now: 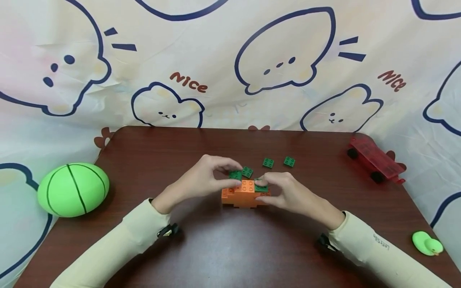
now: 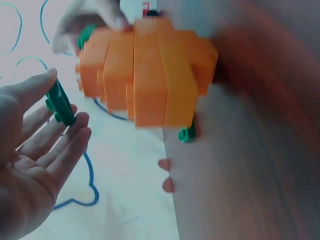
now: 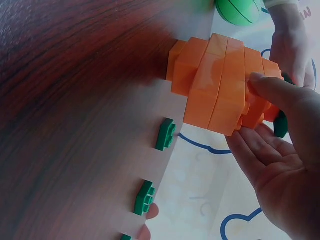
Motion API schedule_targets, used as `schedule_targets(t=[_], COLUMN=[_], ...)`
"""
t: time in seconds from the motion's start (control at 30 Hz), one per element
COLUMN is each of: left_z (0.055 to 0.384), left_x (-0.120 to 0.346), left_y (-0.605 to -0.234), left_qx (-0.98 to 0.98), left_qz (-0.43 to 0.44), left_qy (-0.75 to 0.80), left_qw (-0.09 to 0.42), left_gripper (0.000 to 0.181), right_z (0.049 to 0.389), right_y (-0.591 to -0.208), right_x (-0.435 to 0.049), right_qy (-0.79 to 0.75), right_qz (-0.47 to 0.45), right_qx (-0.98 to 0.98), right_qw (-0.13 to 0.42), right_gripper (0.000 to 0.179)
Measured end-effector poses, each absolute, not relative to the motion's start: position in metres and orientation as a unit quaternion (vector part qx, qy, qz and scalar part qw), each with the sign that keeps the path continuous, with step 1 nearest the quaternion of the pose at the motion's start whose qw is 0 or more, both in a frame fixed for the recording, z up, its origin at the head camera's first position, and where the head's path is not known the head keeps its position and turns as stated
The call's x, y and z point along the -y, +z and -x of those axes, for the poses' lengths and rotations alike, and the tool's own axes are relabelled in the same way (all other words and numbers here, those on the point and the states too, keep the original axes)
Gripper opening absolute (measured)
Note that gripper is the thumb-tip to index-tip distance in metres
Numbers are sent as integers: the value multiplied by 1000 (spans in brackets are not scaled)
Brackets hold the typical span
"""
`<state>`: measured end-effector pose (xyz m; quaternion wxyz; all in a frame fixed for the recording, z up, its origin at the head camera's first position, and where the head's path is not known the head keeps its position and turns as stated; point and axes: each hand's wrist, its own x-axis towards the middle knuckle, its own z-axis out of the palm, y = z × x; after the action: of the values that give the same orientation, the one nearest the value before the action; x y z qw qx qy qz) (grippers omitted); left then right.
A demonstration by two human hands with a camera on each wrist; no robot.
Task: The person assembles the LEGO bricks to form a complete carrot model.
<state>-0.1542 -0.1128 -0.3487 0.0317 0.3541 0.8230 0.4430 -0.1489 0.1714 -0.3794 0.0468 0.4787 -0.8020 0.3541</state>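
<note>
An orange toy-brick build (image 1: 245, 196), stepped in layers, stands upright on the table between the hands. My left hand (image 1: 203, 178) pinches a green brick (image 2: 61, 104) between thumb and fingertips, just above the build's left side. The right hand (image 1: 288, 192) grips the build's right side; in the right wrist view its thumb (image 3: 275, 90) presses the orange face, with fingers behind. Another green brick (image 1: 261, 188) sits on the build's upper right, partly covered by the right fingers. Beyond the build lies a loose green brick (image 1: 247, 172).
Two more green bricks, one (image 1: 268, 162) nearer the middle and one (image 1: 289, 161) further right, lie behind the build. A green ball (image 1: 73, 190) is at the left edge. On the right are a red toy car (image 1: 376, 158) and a green toy duck (image 1: 426, 243). A patterned cloth hangs behind.
</note>
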Motion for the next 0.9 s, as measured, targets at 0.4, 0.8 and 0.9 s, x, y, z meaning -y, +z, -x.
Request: schedule_targets(t=[0.4, 0.8, 0.9], left_z=[141, 143, 142], left_x=[112, 110, 110], left_y=[-359, -367, -368], left_qx=[-826, -804, -801], left_qz=[-364, -402, -400], left_qy=[430, 437, 444], left_qw=[14, -30, -29], left_gripper=[30, 23, 23], right_z=[148, 148, 148], right_y=[-381, -380, -380], right_x=[-171, -172, -172], right_qy=[351, 358, 361], right_qz=[-478, -475, -476], right_qx=[804, 802, 800], right_qw=[45, 45, 46], right_gripper=[41, 41, 40])
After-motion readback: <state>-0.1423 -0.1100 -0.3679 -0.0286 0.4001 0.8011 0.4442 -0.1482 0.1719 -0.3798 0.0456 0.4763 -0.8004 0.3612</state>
